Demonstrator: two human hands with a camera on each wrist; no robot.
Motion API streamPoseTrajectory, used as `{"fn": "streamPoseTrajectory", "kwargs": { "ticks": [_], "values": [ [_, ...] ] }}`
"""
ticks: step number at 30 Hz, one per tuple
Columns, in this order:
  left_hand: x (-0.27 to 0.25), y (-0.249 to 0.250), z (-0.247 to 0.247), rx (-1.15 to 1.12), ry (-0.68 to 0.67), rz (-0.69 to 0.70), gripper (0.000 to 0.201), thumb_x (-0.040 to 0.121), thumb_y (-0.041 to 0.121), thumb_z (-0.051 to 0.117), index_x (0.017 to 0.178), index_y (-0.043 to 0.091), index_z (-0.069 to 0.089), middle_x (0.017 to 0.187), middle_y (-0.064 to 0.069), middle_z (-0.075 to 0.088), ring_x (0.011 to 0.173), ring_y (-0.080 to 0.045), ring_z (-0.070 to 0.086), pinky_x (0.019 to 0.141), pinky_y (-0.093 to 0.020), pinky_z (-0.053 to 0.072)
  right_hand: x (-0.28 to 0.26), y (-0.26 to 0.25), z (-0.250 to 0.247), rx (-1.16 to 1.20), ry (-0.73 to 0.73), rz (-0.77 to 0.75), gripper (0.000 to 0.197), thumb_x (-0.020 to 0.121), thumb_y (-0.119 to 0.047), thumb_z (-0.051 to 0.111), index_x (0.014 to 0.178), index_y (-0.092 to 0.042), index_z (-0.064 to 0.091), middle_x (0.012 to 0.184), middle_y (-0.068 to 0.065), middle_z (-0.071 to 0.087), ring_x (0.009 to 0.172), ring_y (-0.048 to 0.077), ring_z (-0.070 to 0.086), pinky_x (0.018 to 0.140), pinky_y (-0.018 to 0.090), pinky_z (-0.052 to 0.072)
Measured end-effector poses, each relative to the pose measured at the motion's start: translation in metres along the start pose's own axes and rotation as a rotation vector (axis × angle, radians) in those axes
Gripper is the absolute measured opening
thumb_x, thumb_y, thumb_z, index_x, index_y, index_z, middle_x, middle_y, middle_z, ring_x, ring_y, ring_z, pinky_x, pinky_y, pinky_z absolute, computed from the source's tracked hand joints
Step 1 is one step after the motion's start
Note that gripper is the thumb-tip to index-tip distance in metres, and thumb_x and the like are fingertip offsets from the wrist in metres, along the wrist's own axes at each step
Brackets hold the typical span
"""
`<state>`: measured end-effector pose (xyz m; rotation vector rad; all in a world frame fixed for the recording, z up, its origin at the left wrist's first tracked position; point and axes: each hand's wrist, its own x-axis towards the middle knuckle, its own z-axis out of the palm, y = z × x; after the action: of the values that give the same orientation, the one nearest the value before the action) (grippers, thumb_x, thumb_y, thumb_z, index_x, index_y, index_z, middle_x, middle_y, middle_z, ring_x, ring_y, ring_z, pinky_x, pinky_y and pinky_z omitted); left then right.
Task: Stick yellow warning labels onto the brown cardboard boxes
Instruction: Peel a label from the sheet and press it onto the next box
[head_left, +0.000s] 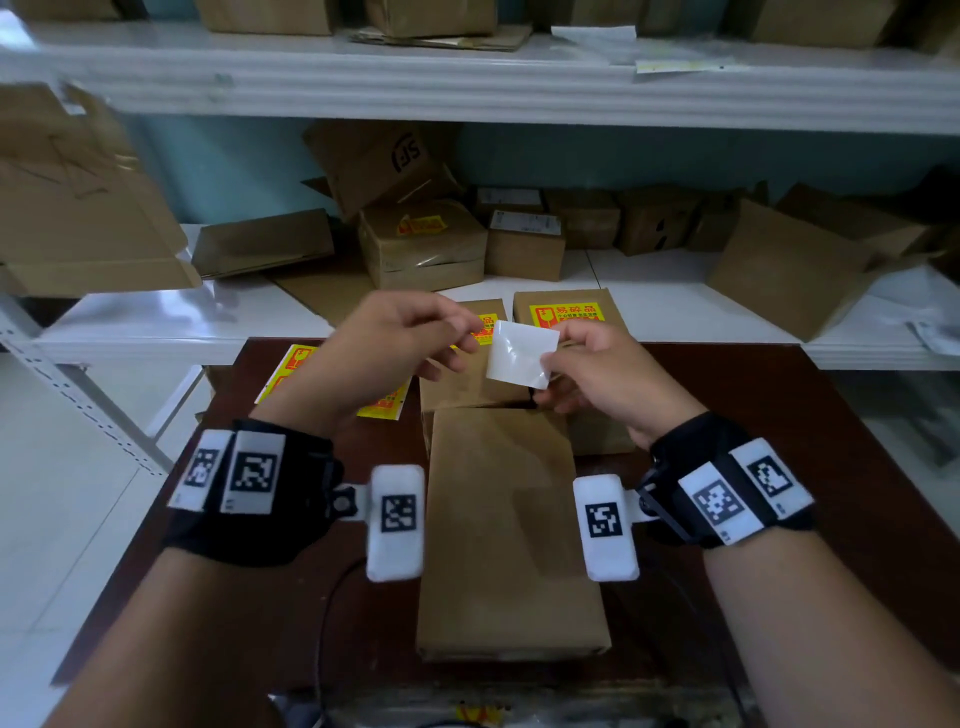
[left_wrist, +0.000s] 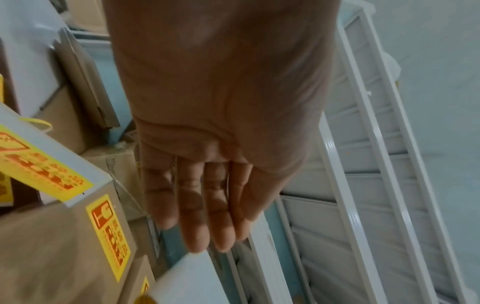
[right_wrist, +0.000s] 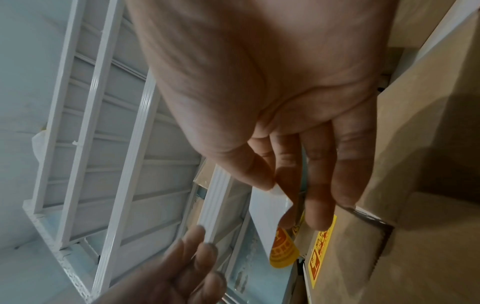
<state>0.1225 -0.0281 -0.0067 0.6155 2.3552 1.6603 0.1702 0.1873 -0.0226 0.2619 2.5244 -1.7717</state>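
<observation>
My right hand (head_left: 551, 364) pinches the right edge of a small white label backing sheet (head_left: 519, 353) above the table. In the right wrist view a yellow label (right_wrist: 283, 253) curls off the far side of that sheet (right_wrist: 267, 214), which my right hand (right_wrist: 280, 197) pinches. My left hand (head_left: 462, 332) hovers at the sheet's upper left corner with fingers loosely extended and nothing visibly held. An unlabelled flat brown box (head_left: 509, 535) lies under my wrists. Behind it lie two boxes, one (head_left: 566, 301) and another (head_left: 467, 384), both with yellow labels.
A sheet of yellow labels (head_left: 291, 369) lies at the left of the dark brown table (head_left: 779, 415). A white shelf (head_left: 156, 317) behind holds several cardboard boxes, one labelled (head_left: 421, 244). An upper shelf (head_left: 467, 83) overhangs. White tiled floor lies to the left.
</observation>
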Motion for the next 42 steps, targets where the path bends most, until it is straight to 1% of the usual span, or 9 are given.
{"fn": "streamPoseTrajectory", "kwargs": {
  "ticks": [7, 11, 17, 23, 26, 28, 34, 38, 42],
  "values": [
    [0.004, -0.001, 0.023, 0.168, -0.043, -0.015, 0.017, 0.099, 0.019, 0.059, 0.104, 0.02, 0.076, 0.098, -0.004, 0.076, 0.083, -0.013, 0.07, 0.068, -0.023, 0.053, -0.001, -0.001, 0.006, 0.012, -0.012, -0.039, 0.009, 0.097, -0.009, 0.059, 0.099, -0.013, 0.067, 0.094, 0.012, 0.076, 0.072, 0.018, 0.073, 0.066, 0.035, 0.056],
    [0.006, -0.004, 0.028, 0.169, -0.021, -0.01, 0.017, 0.098, 0.019, 0.061, 0.108, 0.021, 0.075, 0.099, -0.007, 0.074, 0.076, 0.0, 0.065, 0.064, -0.02, 0.054, -0.003, -0.001, 0.007, 0.015, -0.02, -0.089, 0.01, 0.099, -0.016, 0.062, 0.093, -0.01, 0.067, 0.09, 0.009, 0.075, 0.075, 0.021, 0.073, 0.073, 0.041, 0.058],
    [0.009, -0.007, 0.032, 0.127, 0.02, -0.016, 0.013, 0.097, 0.02, 0.062, 0.104, 0.017, 0.072, 0.097, -0.005, 0.073, 0.084, -0.011, 0.068, 0.061, -0.021, 0.054, -0.005, 0.0, 0.011, 0.007, -0.002, -0.158, 0.016, 0.1, -0.026, 0.061, 0.089, -0.018, 0.071, 0.09, 0.009, 0.074, 0.077, 0.019, 0.073, 0.075, 0.045, 0.06],
    [0.008, -0.005, 0.032, 0.073, 0.03, -0.008, 0.023, 0.1, 0.034, 0.056, 0.098, 0.018, 0.072, 0.093, 0.0, 0.073, 0.085, -0.011, 0.072, 0.068, -0.03, 0.056, -0.004, 0.003, 0.012, -0.051, -0.008, -0.22, 0.028, 0.099, -0.036, 0.062, 0.094, -0.011, 0.073, 0.087, 0.003, 0.072, 0.072, 0.002, 0.068, 0.06, 0.021, 0.053],
    [0.006, -0.003, 0.033, 0.074, 0.03, -0.019, 0.024, 0.099, 0.042, 0.055, 0.087, 0.027, 0.07, 0.085, 0.009, 0.073, 0.085, -0.012, 0.073, 0.068, -0.031, 0.055, -0.004, 0.004, 0.013, -0.099, -0.018, -0.261, 0.035, 0.098, -0.039, 0.062, 0.089, -0.006, 0.07, 0.088, 0.015, 0.072, 0.077, 0.017, 0.071, 0.058, 0.021, 0.049],
    [0.005, -0.001, 0.033, 0.067, 0.041, -0.022, 0.024, 0.097, 0.043, 0.057, 0.086, 0.027, 0.069, 0.082, 0.012, 0.072, 0.084, -0.012, 0.073, 0.066, -0.029, 0.054, -0.003, 0.003, 0.013, -0.11, -0.021, -0.283, 0.03, 0.098, -0.037, 0.062, 0.091, -0.009, 0.071, 0.09, 0.013, 0.072, 0.079, 0.02, 0.07, 0.058, 0.018, 0.047],
    [0.004, 0.003, 0.032, -0.061, 0.048, -0.092, 0.046, 0.091, 0.053, 0.06, 0.109, 0.011, 0.063, 0.092, 0.003, 0.074, 0.086, -0.017, 0.075, 0.07, -0.033, 0.057, -0.001, 0.005, 0.012, -0.129, -0.022, -0.356, 0.013, 0.1, -0.037, 0.059, 0.093, -0.043, 0.069, 0.086, -0.017, 0.069, 0.08, 0.003, 0.066, 0.065, 0.018, 0.048],
    [0.004, 0.003, 0.034, -0.066, 0.062, -0.106, 0.035, 0.09, 0.04, 0.069, 0.105, 0.011, 0.056, 0.091, -0.006, 0.076, 0.081, -0.015, 0.073, 0.068, -0.033, 0.057, -0.001, 0.006, 0.013, -0.108, -0.006, -0.38, 0.018, 0.097, -0.026, 0.065, 0.101, -0.041, 0.072, 0.087, -0.022, 0.072, 0.078, -0.006, 0.064, 0.07, 0.017, 0.046],
    [0.006, 0.002, 0.032, -0.109, 0.095, -0.147, 0.023, 0.097, 0.026, 0.063, 0.109, 0.009, 0.056, 0.088, -0.008, 0.074, 0.08, -0.018, 0.071, 0.06, -0.027, 0.057, 0.005, 0.011, 0.014, -0.098, 0.046, -0.385, 0.022, 0.094, -0.019, 0.07, 0.113, -0.03, 0.076, 0.093, -0.014, 0.074, 0.08, -0.003, 0.063, 0.072, 0.021, 0.047]
  ]
}}
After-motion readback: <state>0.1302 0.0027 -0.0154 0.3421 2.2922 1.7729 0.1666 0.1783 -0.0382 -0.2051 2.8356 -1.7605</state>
